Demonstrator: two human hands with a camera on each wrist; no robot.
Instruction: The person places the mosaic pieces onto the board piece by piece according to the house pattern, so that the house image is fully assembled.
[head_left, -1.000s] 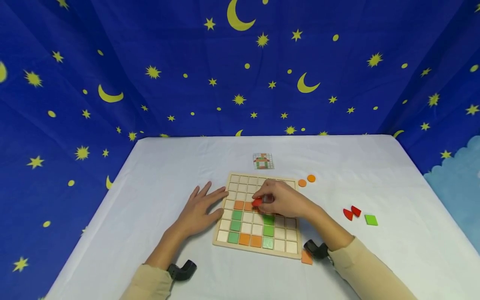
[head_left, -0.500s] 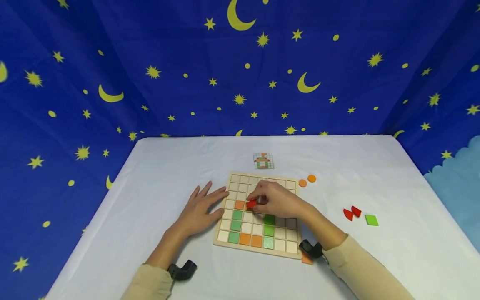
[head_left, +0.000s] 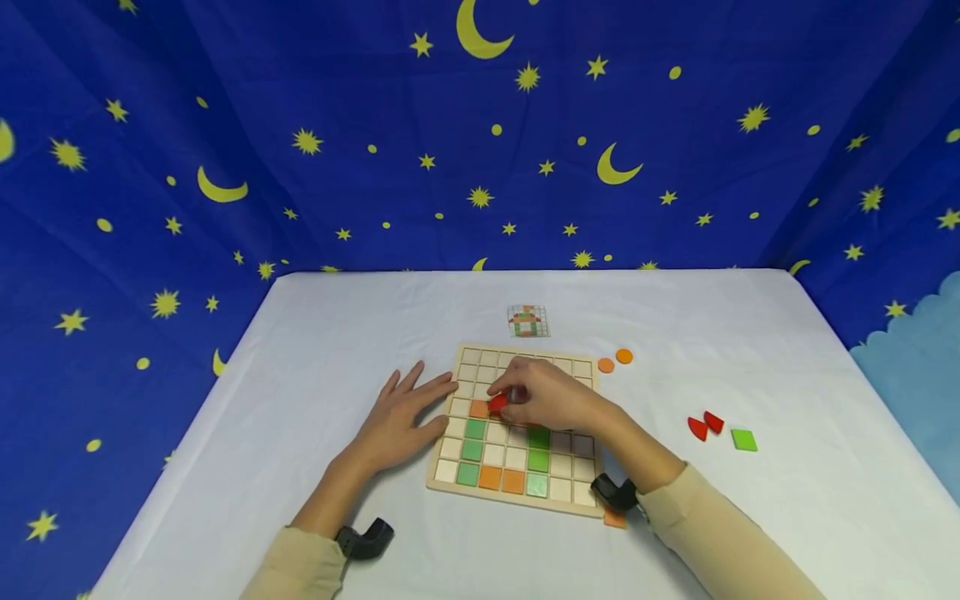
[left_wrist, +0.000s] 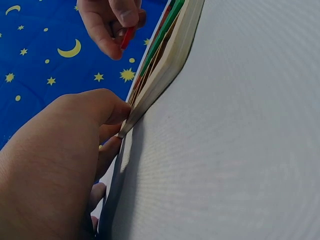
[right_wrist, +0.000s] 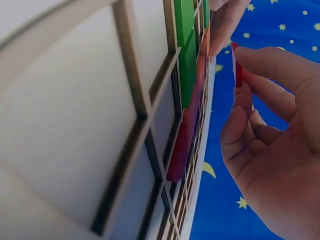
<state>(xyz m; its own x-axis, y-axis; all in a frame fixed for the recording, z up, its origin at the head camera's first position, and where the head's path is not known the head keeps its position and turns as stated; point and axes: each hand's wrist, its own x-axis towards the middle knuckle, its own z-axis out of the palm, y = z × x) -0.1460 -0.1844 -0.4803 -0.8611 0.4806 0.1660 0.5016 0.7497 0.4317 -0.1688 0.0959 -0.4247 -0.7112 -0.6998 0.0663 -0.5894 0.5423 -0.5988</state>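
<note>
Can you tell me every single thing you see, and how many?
table: one, white, under the board
grid board: one, pale wood, on table
board greens: six visible, on board
board oranges: at least three, on board
board red: at least one, on board
held piece: one, red, in right hand
picture card: one, multicoloured, beyond board
discs: two, orange, right of board
wedges: two, red, far right
loose square: one, green, beside wedges
orange tile: one, board's near-right corner
cloth: blue, yellow moons and stars, background
wrist cameras: two, black
sleeves: two, beige
left hand: one, touching board's left edge
right hand: one, above board
</note>
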